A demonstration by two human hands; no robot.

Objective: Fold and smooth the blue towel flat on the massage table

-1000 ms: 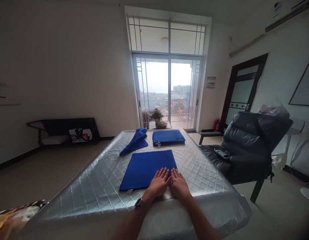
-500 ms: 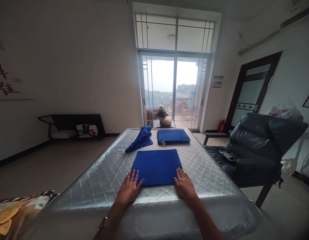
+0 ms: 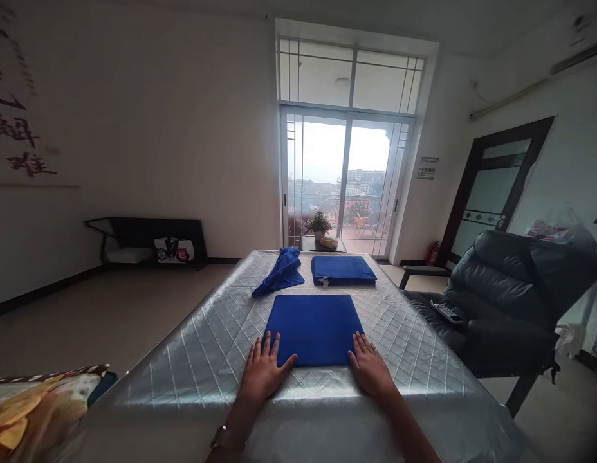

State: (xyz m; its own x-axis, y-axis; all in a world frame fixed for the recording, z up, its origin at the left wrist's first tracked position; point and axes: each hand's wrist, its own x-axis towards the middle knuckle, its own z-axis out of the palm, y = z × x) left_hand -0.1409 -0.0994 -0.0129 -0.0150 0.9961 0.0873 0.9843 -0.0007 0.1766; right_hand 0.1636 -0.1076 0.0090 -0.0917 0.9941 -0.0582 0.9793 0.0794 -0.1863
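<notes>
A blue cloth folded into a flat square [image 3: 314, 328] lies on the table with a silvery quilted cover [image 3: 206, 347]. My left hand [image 3: 266, 368] rests flat at its near left corner, fingers spread, thumb along the near edge. At the near right corner my right hand [image 3: 370, 365] lies flat, its fingertips on the cloth's side edge. Behind it sits a thicker folded blue stack [image 3: 344, 269] with a white tag at its front. To the left of that stack is a crumpled blue cloth [image 3: 282, 273].
A dark armchair [image 3: 501, 283] with a small device on its seat stands right of the table. Beyond the far edge is a small table with a potted plant [image 3: 318, 224]. Patterned bedding [image 3: 42, 405] lies at the lower left. A black bench [image 3: 156, 241] stands by the left wall.
The whole view has shifted slightly, so everything appears a little further right and lower. Both hands keep their places at the folded cloth's near corners.
</notes>
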